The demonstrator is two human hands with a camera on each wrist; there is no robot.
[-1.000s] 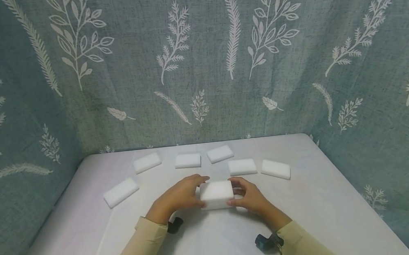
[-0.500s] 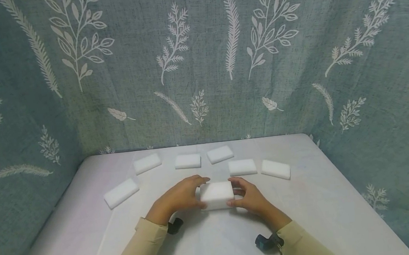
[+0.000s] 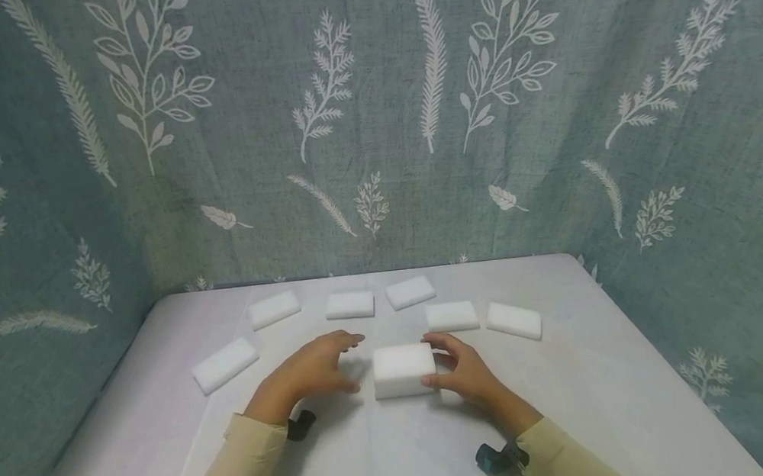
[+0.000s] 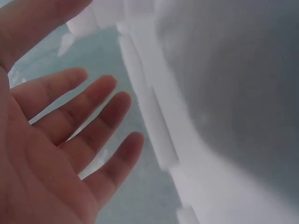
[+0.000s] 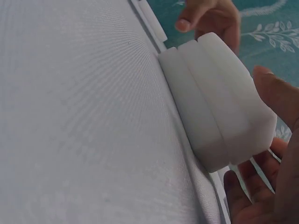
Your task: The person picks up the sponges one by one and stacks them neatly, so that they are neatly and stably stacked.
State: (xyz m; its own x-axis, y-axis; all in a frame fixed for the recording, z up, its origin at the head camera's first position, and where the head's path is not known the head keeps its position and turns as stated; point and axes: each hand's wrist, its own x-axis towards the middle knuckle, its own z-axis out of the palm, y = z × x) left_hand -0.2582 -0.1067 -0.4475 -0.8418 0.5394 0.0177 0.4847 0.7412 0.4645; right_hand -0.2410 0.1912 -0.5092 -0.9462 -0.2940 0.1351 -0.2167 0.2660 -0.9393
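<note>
A stack of white foam sponge blocks [image 3: 404,371] sits on the table at the middle of the head view, and three layers show in the right wrist view. My right hand [image 3: 464,368] holds the stack's right end, thumb at the front corner and fingers round the back. In the right wrist view the thumb [image 5: 275,91] lies against the blocks. To the left of the stack, my left hand [image 3: 308,374] is apart from it, with a gap between. Its fingers [image 4: 105,121] are spread and relaxed in the left wrist view, holding nothing.
Several single white sponge blocks lie in an arc behind the stack, from the far-left block [image 3: 225,366] past the back-middle block [image 3: 350,305] to the far-right block [image 3: 514,321]. A patterned green curtain [image 3: 241,144] surrounds the white table [image 3: 403,466] at the back and sides.
My left hand has let go of the stack's left end and moved left, its fingers opening. My right hand and the stack have stayed in place.
</note>
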